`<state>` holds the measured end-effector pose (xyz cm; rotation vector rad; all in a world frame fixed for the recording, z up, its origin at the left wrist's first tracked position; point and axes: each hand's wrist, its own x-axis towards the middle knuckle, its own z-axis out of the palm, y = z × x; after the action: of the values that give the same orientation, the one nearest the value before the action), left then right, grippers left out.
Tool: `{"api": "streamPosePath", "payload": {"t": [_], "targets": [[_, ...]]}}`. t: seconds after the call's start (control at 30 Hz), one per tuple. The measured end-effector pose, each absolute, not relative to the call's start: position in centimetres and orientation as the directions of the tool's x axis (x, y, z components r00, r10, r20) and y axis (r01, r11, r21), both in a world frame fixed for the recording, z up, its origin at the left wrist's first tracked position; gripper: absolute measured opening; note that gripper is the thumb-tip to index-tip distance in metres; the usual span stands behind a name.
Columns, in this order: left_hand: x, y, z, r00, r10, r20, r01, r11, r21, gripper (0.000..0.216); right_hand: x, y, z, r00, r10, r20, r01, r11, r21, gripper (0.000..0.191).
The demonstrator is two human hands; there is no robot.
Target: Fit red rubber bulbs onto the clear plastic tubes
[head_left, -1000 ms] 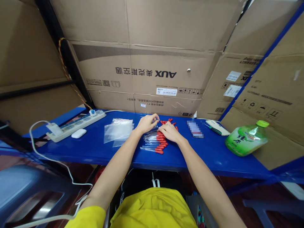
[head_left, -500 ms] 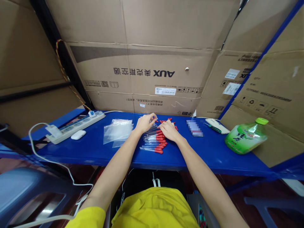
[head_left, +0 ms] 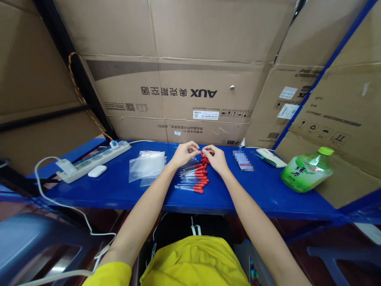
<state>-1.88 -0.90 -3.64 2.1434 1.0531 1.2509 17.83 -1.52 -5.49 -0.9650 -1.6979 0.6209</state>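
Several glass droppers with red rubber bulbs (head_left: pixel 200 182) lie in a row on the blue table (head_left: pixel 253 194), bulbs to the right and clear tubes to the left. At the far end of the row, my left hand (head_left: pixel 185 155) is closed in a pinch on droppers, its fingers partly hiding them. Close beside it, my right hand (head_left: pixel 216 159) curls its fingers around red bulbs, thumb near the left fingertips. How many droppers are held cannot be made out. Clear plastic bags (head_left: pixel 148 167) lie stacked to the left of my left forearm.
On the left are a power strip (head_left: pixel 95 161) with a plugged-in charger and a white earbud case (head_left: pixel 97 171). To the right lie a phone-like blurred item (head_left: pixel 243 161), a white phone (head_left: pixel 272 157) with a green-handled tool (head_left: pixel 266 159), and a green drink bottle (head_left: pixel 308 171). Cardboard (head_left: pixel 178 79) walls the back.
My right hand has lifted and turned inward, its fingers now curled around the far bulbs near the left fingertips. Red bulbs there have been gathered closer together. My left hand has barely moved.
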Motion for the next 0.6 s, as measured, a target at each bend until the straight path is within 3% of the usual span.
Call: {"api": "streamPosePath", "payload": {"t": [0.33, 0.5, 0.6], "targets": [[-1.6, -2.0, -1.9, 0.322, 0.871, 0.37, -0.057, -0.372, 0.926, 0.045, 17.7, -1.7, -4.6, -0.084, 0.87, 0.486, 0.071, 0.492, -0.868, 0.036], [-0.7, -2.8, -1.3, 0.401, 0.873, 0.277, -0.32, -0.149, 0.936, 0.074, 17.4, -1.9, -4.6, -0.065, 0.879, 0.472, 0.057, 0.476, -0.878, 0.041], [0.1, -3.2, -1.2, 0.42, 0.867, 0.266, -0.383, -0.096, 0.919, 0.076, 17.2, -2.0, -4.8, -0.061, 0.878, 0.474, 0.06, 0.477, -0.877, 0.041]]}}
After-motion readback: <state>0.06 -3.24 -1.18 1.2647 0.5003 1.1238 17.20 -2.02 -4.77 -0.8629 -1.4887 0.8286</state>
